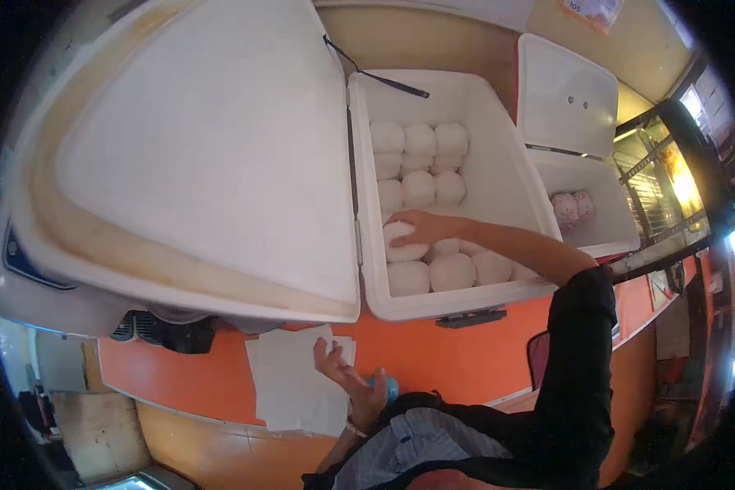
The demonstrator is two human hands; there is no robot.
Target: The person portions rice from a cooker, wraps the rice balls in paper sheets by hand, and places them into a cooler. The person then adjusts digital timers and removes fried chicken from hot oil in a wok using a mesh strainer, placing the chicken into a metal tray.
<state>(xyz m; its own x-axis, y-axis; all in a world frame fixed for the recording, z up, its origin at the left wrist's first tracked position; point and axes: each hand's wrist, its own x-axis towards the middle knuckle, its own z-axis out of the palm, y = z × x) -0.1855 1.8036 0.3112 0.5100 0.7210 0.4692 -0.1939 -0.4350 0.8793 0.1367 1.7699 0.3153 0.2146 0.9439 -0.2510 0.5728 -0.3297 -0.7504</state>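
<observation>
My right hand reaches into a large white cooler box and curls its fingers over a white round ball at the left of the front group. The ball looks like dough, but I cannot tell its exact kind. Several more such balls sit in rows and layers inside the box. Outside the box, my left hand hovers over a stack of white paper sheets. Its fingers are bent and slightly apart, with nothing clearly held. A blue object shows beside the left wrist, partly hidden.
The cooler's big lid stands open on the left, with a black strap at its hinge side. A smaller open cooler on the right holds pink balls. Farther right is a lit glass case. The counter is orange.
</observation>
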